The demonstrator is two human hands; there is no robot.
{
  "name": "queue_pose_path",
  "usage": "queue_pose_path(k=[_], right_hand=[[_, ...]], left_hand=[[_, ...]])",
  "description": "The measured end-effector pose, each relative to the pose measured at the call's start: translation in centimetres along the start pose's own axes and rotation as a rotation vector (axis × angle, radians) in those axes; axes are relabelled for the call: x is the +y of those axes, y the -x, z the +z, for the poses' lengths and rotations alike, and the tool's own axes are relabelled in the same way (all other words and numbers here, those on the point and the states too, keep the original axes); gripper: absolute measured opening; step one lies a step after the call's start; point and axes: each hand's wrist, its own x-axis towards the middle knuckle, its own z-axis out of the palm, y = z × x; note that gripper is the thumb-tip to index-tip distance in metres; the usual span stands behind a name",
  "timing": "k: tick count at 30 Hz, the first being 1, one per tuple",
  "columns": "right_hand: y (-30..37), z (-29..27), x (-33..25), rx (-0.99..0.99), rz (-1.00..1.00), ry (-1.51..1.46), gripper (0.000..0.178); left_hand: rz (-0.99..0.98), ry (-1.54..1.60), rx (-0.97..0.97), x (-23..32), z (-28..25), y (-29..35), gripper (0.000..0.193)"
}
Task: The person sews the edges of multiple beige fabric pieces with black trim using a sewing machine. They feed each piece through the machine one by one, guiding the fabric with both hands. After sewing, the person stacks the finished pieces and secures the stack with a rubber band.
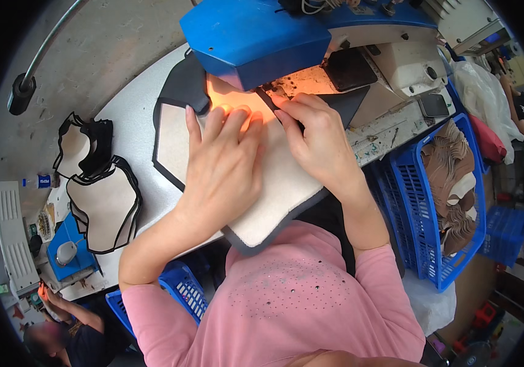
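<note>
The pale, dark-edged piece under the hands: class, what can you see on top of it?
The left hand lies spread on the pale piece; the right hand touches a dark strip at its upper edge. The surface beneath both hands is covered.

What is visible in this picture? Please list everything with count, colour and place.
Machine: one, blue and pale, top centre
Main panel: one, cream with dark edging, under hands
Stacked panels: two piles, cream and black, left
Table: one, pale grey, centre-left
Baskets: several, blue, right and lower left
Crumpled pieces: uncounted, mostly brown, in right basket
Metal arm: one, silver and black, upper left
Plastic sheets: two, whitish, upper and lower right
Other people: two, dark clothes, lower left and far right
Top: one, pink, bottom centre
Left hand: one, bare, spread on main panel
Right hand: one, bare, at main panel's edge
</note>
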Motion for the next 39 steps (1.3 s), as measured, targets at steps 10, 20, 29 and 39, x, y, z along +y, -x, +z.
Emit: queue_pose_path(k=[10,20,29,39], right_hand=[[0.2,0.2,0.1,0.024,-0.024,-0.019,0.017],[0.1,0.2,0.1,0.045,-0.033,0.03,0.017],[0.7,-0.1,0.2,0.051,-0.026,-0.022,0.017],[0.7,-0.5,-0.2,0.025,-0.08,-0.122,0.013]], left_hand=[[0.073,0.012,0.053,-3.0,0.4,-1.0,0.035],[0.084,0.226,0.078,-5.8,1.0,-2.8,0.024],[0.188,0.155,0.059,-7.3,0.2,-3.7,0.025],[0.063,0.046,0.141,-2.5,0.7,-1.1,0.024]])
